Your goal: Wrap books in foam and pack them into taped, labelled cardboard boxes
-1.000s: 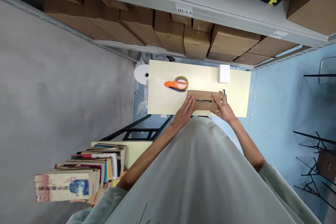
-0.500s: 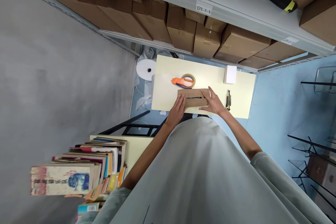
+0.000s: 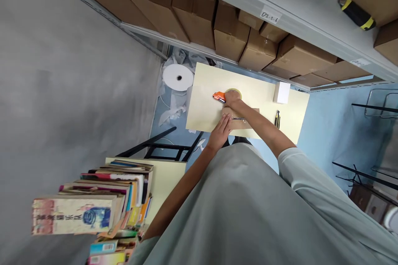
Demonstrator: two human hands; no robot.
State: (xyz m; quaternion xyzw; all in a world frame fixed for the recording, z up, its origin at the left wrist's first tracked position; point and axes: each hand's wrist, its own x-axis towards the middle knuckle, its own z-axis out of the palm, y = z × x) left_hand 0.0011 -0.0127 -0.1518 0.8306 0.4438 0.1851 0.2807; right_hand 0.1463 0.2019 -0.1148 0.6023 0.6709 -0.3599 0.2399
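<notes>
A small brown cardboard box (image 3: 248,123) lies on the pale yellow table (image 3: 205,83), a narrow dark gap showing between its top flaps. My left hand (image 3: 220,131) holds the box's left end, fingers together over the flaps. Just beyond the box, my right hand (image 3: 232,97) is closed around an orange tape dispenser (image 3: 218,96) with a yellowish roll. The hand covers most of the dispenser, and my right forearm hides part of the box. To the right lies a black and yellow utility knife (image 3: 277,119).
A white box (image 3: 282,92) stands at the table's back right. Left of the table is a large white roll (image 3: 178,77). Shelves with cardboard boxes (image 3: 231,31) and another utility knife (image 3: 357,13) rise beyond. Stacked books (image 3: 74,215) are at lower left.
My right hand has left the box's right end and moved left and away from me onto the tape dispenser. My left hand stays on the box. The view has shifted and tilted slightly.
</notes>
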